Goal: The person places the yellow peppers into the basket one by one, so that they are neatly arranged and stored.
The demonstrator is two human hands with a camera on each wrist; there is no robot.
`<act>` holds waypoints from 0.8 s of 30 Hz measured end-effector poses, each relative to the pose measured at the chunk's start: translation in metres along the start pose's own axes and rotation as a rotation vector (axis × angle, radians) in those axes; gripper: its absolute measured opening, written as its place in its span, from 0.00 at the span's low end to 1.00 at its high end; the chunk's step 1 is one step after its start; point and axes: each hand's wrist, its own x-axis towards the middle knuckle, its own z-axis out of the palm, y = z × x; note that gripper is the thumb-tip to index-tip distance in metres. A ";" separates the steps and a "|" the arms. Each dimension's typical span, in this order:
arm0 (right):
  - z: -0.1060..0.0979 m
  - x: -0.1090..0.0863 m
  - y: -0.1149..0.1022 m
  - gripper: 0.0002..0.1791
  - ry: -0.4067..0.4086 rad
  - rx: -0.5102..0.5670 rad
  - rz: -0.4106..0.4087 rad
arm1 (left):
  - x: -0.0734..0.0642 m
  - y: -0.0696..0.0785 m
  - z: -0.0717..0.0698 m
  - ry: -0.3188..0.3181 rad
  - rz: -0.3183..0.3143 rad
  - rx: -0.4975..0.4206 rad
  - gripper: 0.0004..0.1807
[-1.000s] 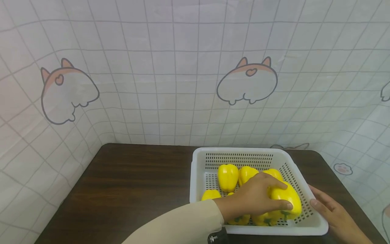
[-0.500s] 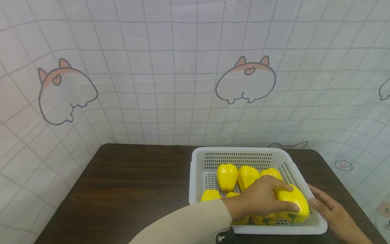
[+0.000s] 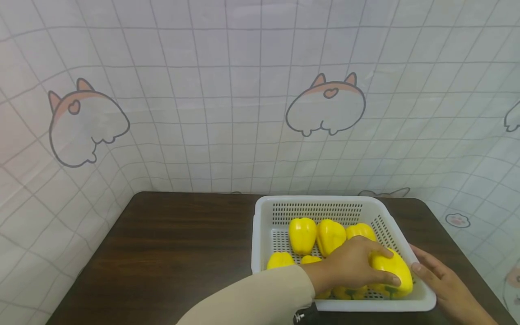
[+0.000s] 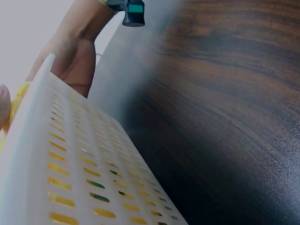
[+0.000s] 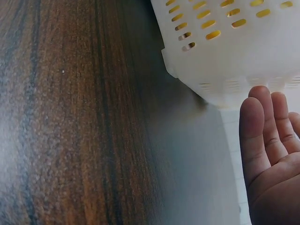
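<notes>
In the head view, a white perforated plastic basket (image 3: pixel 321 199) stands on the right part of the table with several yellow bell peppers in it. My left hand (image 3: pixel 353 265) reaches in across it and grips one yellow bell pepper (image 3: pixel 393 273) beside the right wall, its green stem toward me. Outside that wall is my right hand (image 3: pixel 448 284), its thumb by the rim. The right wrist view shows the right hand's fingers (image 5: pixel 255 117) straight against the basket's outer side. A green-stemmed pepper shows through the holes of the basket wall (image 4: pixel 35 154) in the left wrist view.
Dark wood-grain table (image 3: pixel 178 253) spreads to the left of the basket. A pale gridded curtain (image 3: pixel 203 113) with cartoon animals hangs behind the table and along both sides. Other peppers (image 3: pixel 302 237) lie toward the back and left of the basket.
My left hand has moved right and slightly toward me with the bell pepper, bringing it down beside the basket's right wall. The right hand has stayed at the basket's side.
</notes>
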 end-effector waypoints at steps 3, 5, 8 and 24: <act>0.000 0.000 0.000 0.35 -0.002 0.002 -0.011 | 0.001 0.000 0.001 -0.008 -0.006 0.013 0.29; 0.000 -0.001 0.000 0.34 -0.006 0.011 -0.021 | 0.001 0.000 0.002 -0.015 -0.007 0.016 0.29; 0.000 0.000 -0.002 0.35 -0.003 0.006 -0.005 | 0.001 -0.001 0.003 -0.016 0.002 0.038 0.29; -0.001 -0.002 -0.004 0.38 -0.008 -0.031 0.049 | 0.001 0.000 0.004 -0.007 0.019 0.193 0.31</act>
